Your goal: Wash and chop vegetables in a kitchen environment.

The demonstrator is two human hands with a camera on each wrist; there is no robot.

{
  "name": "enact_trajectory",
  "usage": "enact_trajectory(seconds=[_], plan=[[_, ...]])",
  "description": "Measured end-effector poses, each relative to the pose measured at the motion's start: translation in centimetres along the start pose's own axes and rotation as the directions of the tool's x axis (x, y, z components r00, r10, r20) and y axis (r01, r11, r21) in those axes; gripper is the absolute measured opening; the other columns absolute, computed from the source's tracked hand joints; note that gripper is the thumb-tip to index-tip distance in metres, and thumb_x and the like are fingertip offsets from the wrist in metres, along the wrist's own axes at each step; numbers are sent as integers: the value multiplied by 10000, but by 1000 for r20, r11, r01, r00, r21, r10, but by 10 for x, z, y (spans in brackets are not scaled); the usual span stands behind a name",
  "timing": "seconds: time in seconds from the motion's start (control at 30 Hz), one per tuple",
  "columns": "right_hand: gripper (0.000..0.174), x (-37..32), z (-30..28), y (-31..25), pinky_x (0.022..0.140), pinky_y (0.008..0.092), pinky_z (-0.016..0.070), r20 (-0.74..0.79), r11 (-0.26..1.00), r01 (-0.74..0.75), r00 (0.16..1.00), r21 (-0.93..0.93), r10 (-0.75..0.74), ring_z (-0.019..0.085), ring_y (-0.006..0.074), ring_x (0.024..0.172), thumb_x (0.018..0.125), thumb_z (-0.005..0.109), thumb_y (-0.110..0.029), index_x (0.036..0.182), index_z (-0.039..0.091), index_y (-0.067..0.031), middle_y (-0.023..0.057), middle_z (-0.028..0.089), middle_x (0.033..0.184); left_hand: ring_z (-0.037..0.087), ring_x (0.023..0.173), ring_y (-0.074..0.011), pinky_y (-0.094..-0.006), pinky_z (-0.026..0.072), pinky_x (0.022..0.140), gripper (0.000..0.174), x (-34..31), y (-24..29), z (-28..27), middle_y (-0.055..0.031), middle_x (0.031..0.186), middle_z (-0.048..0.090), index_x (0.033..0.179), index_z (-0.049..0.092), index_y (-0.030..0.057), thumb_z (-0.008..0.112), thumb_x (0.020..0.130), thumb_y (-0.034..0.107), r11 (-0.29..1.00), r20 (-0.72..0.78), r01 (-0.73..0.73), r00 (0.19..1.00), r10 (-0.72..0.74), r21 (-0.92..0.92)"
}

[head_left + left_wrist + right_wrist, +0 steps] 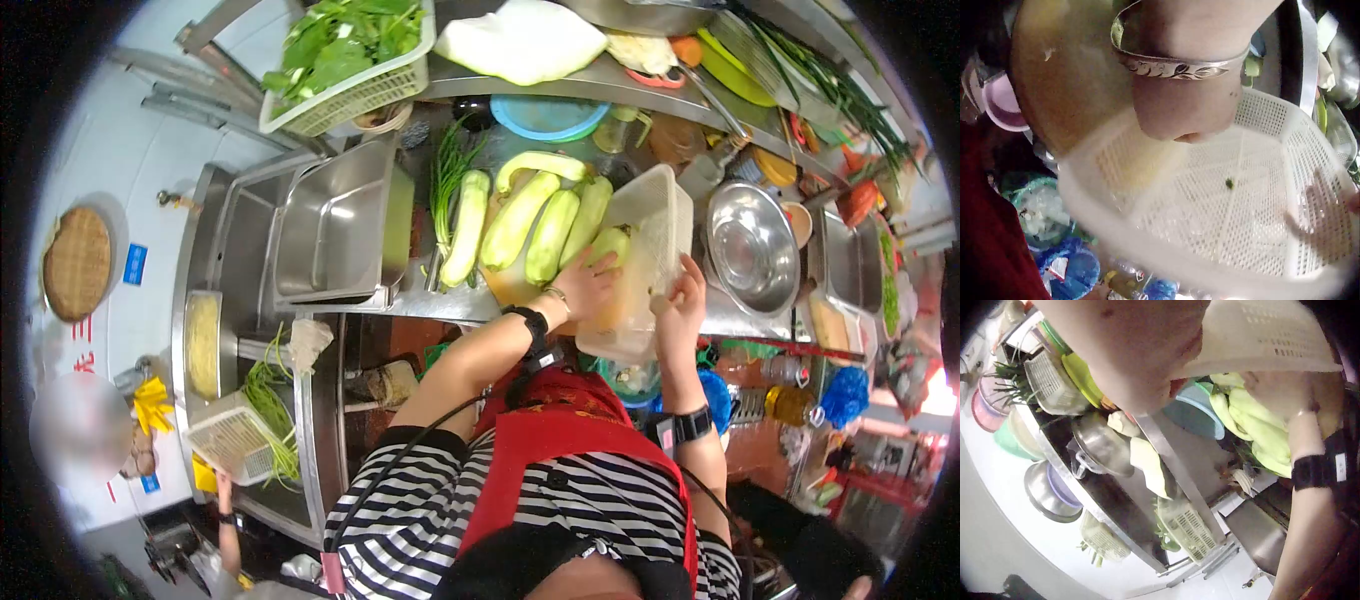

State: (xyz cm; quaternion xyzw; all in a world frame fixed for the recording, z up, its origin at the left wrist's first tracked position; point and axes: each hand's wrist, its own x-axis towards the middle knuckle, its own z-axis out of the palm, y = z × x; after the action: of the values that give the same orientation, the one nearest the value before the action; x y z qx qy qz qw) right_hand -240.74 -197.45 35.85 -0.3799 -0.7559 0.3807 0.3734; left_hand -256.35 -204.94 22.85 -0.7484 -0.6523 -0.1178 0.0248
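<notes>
Steel runs the whole length of this kitchen: a steel counter against a white wall, and a steel shelf above it. On the counter lies a cutting board with a row of peeled pale-green gourds. Green chives lie to their left, and a deep steel tray stands farther left. A steel bowl stands at the right end. The shelf carries a crate of leafy greens and a cut cabbage; a blue plate sits under it.

At the counter's front edge, just right of the board, a white perforated basket is tipped up between the two hands. The left hand, with a metal bangle at the wrist, lies against its left rim, touching the nearest gourd. The left wrist view hides the fingers, so I cannot tell how tightly they close. The right hand grips the right wall, and its fingers show through the mesh from outside. A green scrap clings inside the basket.

A round woven mat hangs on the wall beside a blue label. Red characters below them are too small to read, as is the label.
</notes>
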Motion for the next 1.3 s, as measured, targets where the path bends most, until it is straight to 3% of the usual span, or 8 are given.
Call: enact_trajectory(seconds=[0.43, 0.67, 0.93, 1.0, 1.07, 1.13, 1.23, 1.3], plan=[[450, -3, -101, 28, 680, 232, 431, 80, 734, -311, 940, 603, 332, 534, 111, 795, 693, 529, 58, 1142, 516, 33, 54, 585, 967, 179, 1336, -188, -427, 154, 1087, 322, -22, -27, -22, 32, 1361, 366, 1083, 593, 220, 490, 778, 196, 997, 76, 47, 996, -52, 65], [410, -22, -94, -2, 782, 373, 467, 274, 471, -519, 826, 713, 493, 554, 224, 920, 719, 521, -225, 1077, 548, -28, 93, 576, 1031, 163, 1343, -228, -418, 120, 1101, 480, -70, -4, 8, -19, 1427, 260, 1192, 520, 127, 577, 724, 217, 980, -97, 196, 977, -191, 46], [314, 12, -32, 2, 828, 411, 457, 593, 382, -705, 709, 598, 381, 540, 272, 965, 723, 509, -162, 997, 540, -12, 135, 564, 1046, 338, 1251, -233, -383, 309, 1002, 323, -127, 19, -6, -43, 1311, 424, 1022, 618, 110, 561, 712, 175, 911, -135, 349, 914, -383, -220], [236, 22, -10, 7, 804, 409, 461, 576, 416, -674, 738, 611, 351, 540, 265, 926, 712, 505, -128, 921, 528, -20, 123, 565, 994, 496, 1091, -251, -365, 409, 893, 262, -143, 18, -29, -64, 1104, 572, 963, 624, 92, 563, 717, 158, 845, -331, 376, 798, -503, -380], [190, 31, 8, 18, 757, 413, 467, 576, 428, -659, 751, 618, 323, 531, 250, 857, 694, 509, -112, 867, 515, -34, 101, 554, 923, 584, 885, -227, -359, 464, 776, 193, -171, 26, -80, -68, 926, 621, 933, 621, 90, 549, 769, 163, 445, -151, 582, 484, -862, -681], [200, 37, 22, 37, 748, 418, 471, 581, 439, -662, 747, 608, 322, 530, 251, 857, 687, 515, -119, 870, 518, -37, 102, 552, 934, 578, 701, -150, -283, 477, 630, 154, -205, 6, -102, -53, 797, 611, 857, 577, 64, 538, 850, 212, 325, -308, 136, 134, -942, -936], [191, 35, 27, 30, 731, 415, 477, 570, 466, -671, 739, 577, 358, 525, 251, 844, 674, 531, -130, 844, 508, -46, 93, 538, 917, 537, 784, -185, -321, 476, 671, 301, -242, -28, -179, -83, 977, 567, 969, 521, 56, 559, 842, 326, -82, 218, -398, -309, -926, -914], [182, 34, 28, 14, 732, 417, 477, 589, 449, -696, 716, 560, 375, 521, 253, 834, 670, 534, -129, 829, 499, -49, 87, 531, 891, 479, 853, -205, -365, 468, 719, 365, -284, -88, -164, -91, 998, 521, 993, 495, 70, 593, 804, 367, -279, 409, -493, -178, -895, -824]])
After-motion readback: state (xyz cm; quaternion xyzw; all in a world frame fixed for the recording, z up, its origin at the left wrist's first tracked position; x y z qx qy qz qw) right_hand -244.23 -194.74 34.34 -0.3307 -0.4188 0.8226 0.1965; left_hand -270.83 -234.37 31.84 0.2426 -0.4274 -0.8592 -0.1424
